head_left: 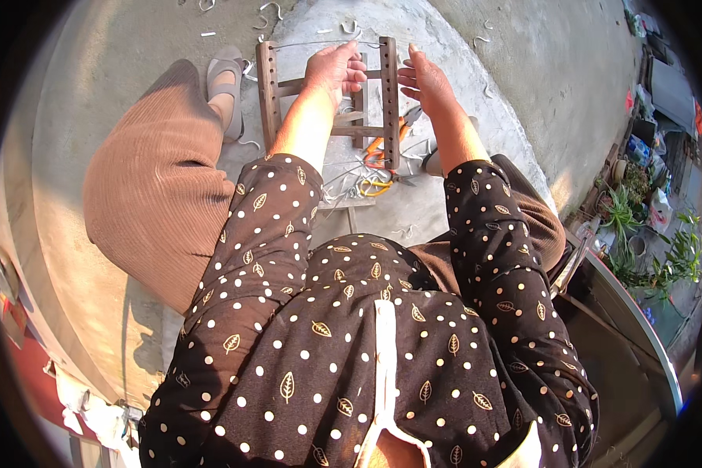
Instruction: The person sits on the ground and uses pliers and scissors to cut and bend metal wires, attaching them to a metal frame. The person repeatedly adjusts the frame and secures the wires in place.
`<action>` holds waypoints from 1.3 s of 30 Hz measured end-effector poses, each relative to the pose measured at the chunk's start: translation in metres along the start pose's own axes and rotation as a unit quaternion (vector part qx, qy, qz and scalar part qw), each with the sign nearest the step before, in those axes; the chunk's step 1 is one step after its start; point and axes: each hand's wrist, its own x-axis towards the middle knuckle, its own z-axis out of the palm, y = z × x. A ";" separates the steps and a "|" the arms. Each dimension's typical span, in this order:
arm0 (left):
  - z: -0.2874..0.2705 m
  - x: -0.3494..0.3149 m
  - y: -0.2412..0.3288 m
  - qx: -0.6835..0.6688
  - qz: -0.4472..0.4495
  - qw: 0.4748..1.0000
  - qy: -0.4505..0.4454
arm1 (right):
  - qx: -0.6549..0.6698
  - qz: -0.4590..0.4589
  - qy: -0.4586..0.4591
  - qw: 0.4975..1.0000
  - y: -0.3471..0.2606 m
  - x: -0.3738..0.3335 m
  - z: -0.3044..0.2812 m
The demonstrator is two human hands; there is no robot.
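The wooden frame [267, 101] is placed between the knees, directly below the left hand [337, 72] and just left of the right hand [429, 84], probably so that both side rails can be reached without leaning. The left hand is held over the gap between the rails, its fingers loosely curled; whether anything is pinched in them cannot be told. By its fingertips, a thin wire [304, 44] is strung across the far end of the frame; whether it is touched cannot be made out. The right hand is held outside the right rail, its fingers spread apart and nothing seen in them, as if that side were left free. Orange-handled pliers [403, 129] are laid nearer the body than the right hand, partly behind the rail, seemingly for easy pick-up. Closer still, a yellow-handled tool [377, 188] is seen among white strips [337, 184].
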 end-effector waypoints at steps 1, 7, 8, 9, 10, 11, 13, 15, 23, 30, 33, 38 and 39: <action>0.004 -0.004 0.007 0.031 0.015 0.999 0.006 | -0.011 0.013 0.027 0.999 0.015 0.000 -0.013; 0.002 -0.003 0.081 0.088 0.223 0.970 -0.028 | -0.018 0.158 0.102 0.982 0.111 -0.010 -0.073; 0.009 -0.016 0.101 0.110 0.229 0.967 -0.011 | -0.015 0.206 0.099 0.973 0.128 -0.008 -0.080; 0.021 -0.050 0.124 0.126 0.267 0.955 0.024 | -0.014 0.226 0.102 0.969 0.133 -0.011 -0.069; 0.038 -0.058 0.137 0.147 0.271 0.951 0.013 | -0.018 0.252 0.115 0.961 0.149 -0.009 -0.075; 0.044 -0.061 0.154 0.177 0.274 0.945 -0.022 | -0.026 0.274 0.112 0.955 0.165 -0.004 -0.075; 0.081 -0.067 0.165 0.273 0.321 0.907 -0.026 | -0.055 0.271 0.116 0.954 0.201 0.008 -0.086; 0.103 -0.053 0.180 0.369 0.289 0.882 -0.054 | -0.054 0.255 0.131 0.957 0.222 0.017 -0.093; 0.069 -0.170 0.187 0.515 0.307 0.798 -0.062 | -0.267 0.214 0.059 0.938 0.224 0.052 -0.058; 0.086 -0.157 0.163 0.550 0.360 0.751 -0.065 | -0.347 0.170 0.080 0.919 0.203 0.038 -0.045; 0.083 -0.145 0.170 0.576 0.318 0.750 -0.064 | -0.350 0.153 0.100 0.919 0.206 0.036 -0.045; 0.090 -0.143 0.178 0.550 0.349 0.758 -0.040 | 0.036 0.197 0.066 0.977 0.201 0.032 -0.069; 0.088 -0.141 0.179 0.542 0.352 0.762 -0.032 | 0.075 0.192 0.045 0.977 0.188 0.027 -0.076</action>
